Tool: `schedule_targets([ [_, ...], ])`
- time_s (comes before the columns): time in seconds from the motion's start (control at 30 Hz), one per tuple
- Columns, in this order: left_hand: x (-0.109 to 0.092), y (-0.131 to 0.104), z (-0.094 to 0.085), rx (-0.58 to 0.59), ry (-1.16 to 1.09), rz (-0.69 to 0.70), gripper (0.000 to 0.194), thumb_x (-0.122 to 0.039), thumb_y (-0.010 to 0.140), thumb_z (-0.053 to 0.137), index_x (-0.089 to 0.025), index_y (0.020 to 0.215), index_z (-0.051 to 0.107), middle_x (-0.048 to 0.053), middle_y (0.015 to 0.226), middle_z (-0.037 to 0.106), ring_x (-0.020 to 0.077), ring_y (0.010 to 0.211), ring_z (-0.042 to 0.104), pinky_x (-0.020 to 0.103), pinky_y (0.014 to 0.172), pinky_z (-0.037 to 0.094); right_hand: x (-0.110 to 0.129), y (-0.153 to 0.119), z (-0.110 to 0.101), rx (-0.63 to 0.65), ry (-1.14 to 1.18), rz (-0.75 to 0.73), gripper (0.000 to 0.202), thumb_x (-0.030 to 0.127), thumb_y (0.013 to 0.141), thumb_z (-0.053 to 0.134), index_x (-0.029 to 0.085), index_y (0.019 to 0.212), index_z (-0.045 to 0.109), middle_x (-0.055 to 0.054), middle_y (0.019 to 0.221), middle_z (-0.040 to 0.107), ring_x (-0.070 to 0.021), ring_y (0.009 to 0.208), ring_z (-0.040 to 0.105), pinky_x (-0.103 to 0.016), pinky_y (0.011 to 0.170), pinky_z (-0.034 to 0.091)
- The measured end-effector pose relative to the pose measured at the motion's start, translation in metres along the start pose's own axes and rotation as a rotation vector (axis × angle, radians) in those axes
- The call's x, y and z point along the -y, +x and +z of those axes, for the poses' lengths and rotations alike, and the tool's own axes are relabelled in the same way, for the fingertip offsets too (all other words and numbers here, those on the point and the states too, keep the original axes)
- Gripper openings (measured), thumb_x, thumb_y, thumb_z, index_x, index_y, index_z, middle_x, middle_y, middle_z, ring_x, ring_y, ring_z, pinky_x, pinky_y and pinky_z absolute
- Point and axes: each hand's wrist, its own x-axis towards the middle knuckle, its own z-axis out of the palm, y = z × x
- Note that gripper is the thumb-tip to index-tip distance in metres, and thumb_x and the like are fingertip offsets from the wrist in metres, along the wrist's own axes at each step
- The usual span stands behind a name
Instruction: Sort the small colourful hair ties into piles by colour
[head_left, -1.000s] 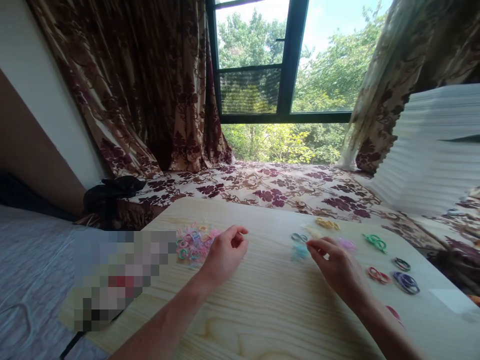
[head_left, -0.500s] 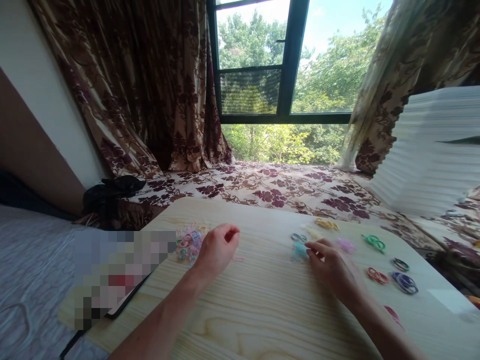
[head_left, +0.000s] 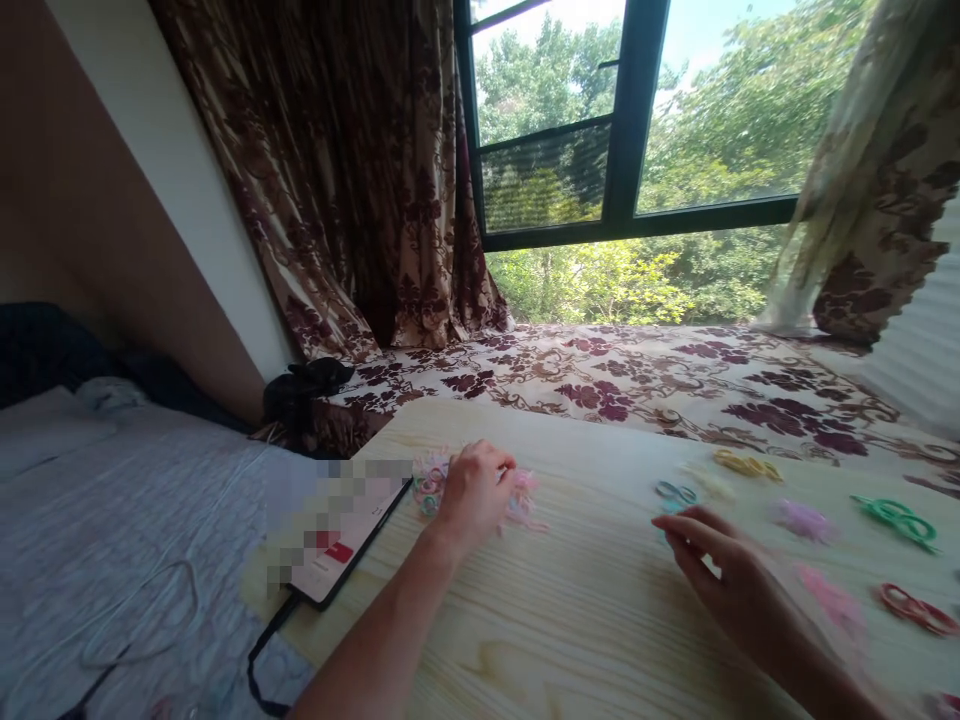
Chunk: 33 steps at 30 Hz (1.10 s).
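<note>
Has left hand (head_left: 478, 492) half-curled, fairly narrow, over multicolored elastic hair ties (head_left: 430, 485) on wood-grain tabletop (head_left: 562, 630), hiding part of the pile; can't tell if gripping any. Shows pink bands (head_left: 523, 497) just beside it at 3 o'clock. Has right hand (head_left: 739, 580) low with thumb and index tips near each other, just beside grey-teal ring ties (head_left: 676, 492) at 11 o'clock; can't tell if pinching one. Clockwise from right hand: yellow ties (head_left: 748, 465) at 12 to 1, lilac bands (head_left: 802, 522) at 2, green ties (head_left: 896, 520) at 2 to 3, red ties (head_left: 919, 608) at 3 to 4. From left hand: touchscreen device (head_left: 345, 555) at 8, partly pixelated, with black cable (head_left: 253, 660); black bag (head_left: 300, 390) at 10, off the table. Beyond far edge: floral cloth (head_left: 600, 385), then dark window frame (head_left: 626, 190) at 1. White ribbed sheet (head_left: 919, 335) at 1 to 2 from right hand, covering some cloth.
</note>
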Motion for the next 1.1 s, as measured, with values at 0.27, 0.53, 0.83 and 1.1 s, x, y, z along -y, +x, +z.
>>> schedule_targets([
  [0.27, -0.004, -0.003, 0.005, 0.056, 0.026, 0.064, 0.012, -0.024, 0.080, 0.056, -0.022, 0.081, 0.068, 0.003, 0.088, 0.061, 0.0177, 0.089, 0.053, 0.031, 0.082, 0.040, 0.047, -0.010, 0.008, 0.192, 0.086, -0.185, 0.031, 0.028, 0.090, 0.036, 0.022, 0.087, 0.066, -0.006, 0.079, 0.064, -0.0161, 0.069, 0.061, -0.025, 0.059, 0.048],
  [0.53, -0.007, -0.003, 0.005, 0.018, 0.016, 0.073, 0.013, -0.023, 0.081, 0.054, -0.021, 0.081, 0.067, 0.003, 0.087, 0.062, 0.0176, 0.089, 0.053, 0.031, 0.083, 0.040, -0.019, 0.009, -0.004, -0.191, -0.321, -0.058, 0.041, 0.008, 0.075, 0.036, 0.017, 0.098, 0.068, -0.011, 0.101, 0.065, -0.0265, 0.092, 0.058, -0.040, 0.077, 0.051],
  [0.83, -0.003, -0.001, 0.001, 0.015, 0.047, 0.050, 0.015, -0.020, 0.080, 0.053, -0.021, 0.081, 0.067, 0.003, 0.088, 0.061, 0.0185, 0.090, 0.052, 0.034, 0.084, 0.038, -0.029, 0.018, 0.000, -0.106, -0.394, -0.083, 0.047, 0.005, 0.068, 0.038, 0.019, 0.101, 0.068, -0.008, 0.107, 0.065, -0.0271, 0.096, 0.057, -0.040, 0.075, 0.052],
  [1.1, -0.009, -0.010, -0.007, 0.244, 0.029, 0.244, 0.010, -0.015, 0.071, 0.059, -0.023, 0.068, 0.065, -0.001, 0.085, 0.062, 0.0162, 0.093, 0.051, 0.033, 0.089, 0.035, 0.008, -0.002, 0.016, -0.138, -0.122, -0.282, 0.028, 0.017, 0.083, 0.039, 0.019, 0.093, 0.066, -0.009, 0.098, 0.065, -0.0216, 0.087, 0.062, -0.034, 0.071, 0.054],
])
